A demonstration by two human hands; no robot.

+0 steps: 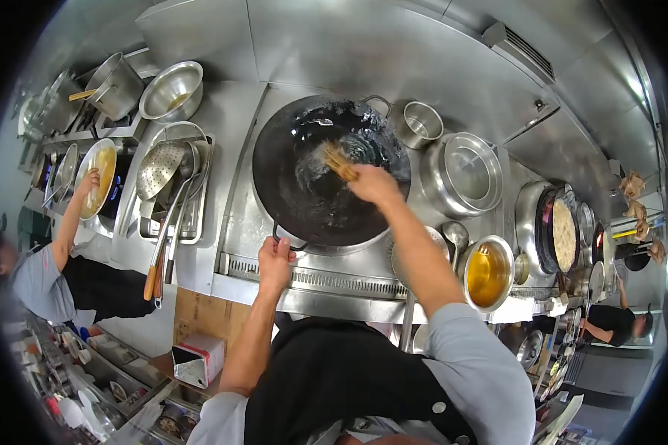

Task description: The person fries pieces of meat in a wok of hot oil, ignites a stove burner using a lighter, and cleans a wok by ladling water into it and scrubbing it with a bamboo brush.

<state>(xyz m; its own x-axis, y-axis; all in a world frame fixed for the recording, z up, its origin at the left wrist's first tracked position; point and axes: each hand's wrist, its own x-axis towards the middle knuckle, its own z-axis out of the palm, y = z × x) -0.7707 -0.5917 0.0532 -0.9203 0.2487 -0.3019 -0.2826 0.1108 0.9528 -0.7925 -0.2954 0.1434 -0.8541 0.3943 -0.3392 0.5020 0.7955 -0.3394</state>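
A large black wok (289, 178) sits on the steel range in front of me, with swirling water in its bowl. My left hand (276, 259) is closed around the loop handle (293, 246) on the wok's near side. In my right hand (372, 184) is a bamboo wok brush (339, 162), its bristles down in the water. A second loop handle (379, 101) stands at the wok's far rim, with no hand on it.
Steel pots (464, 174) stand right of the wok, with a bowl of yellow oil (488, 274) nearer me. On the left, a perforated skimmer (159, 170) and long-handled ladles rest over a tray (193, 236). A co-worker (52, 271) at far left handles a pan (100, 182).
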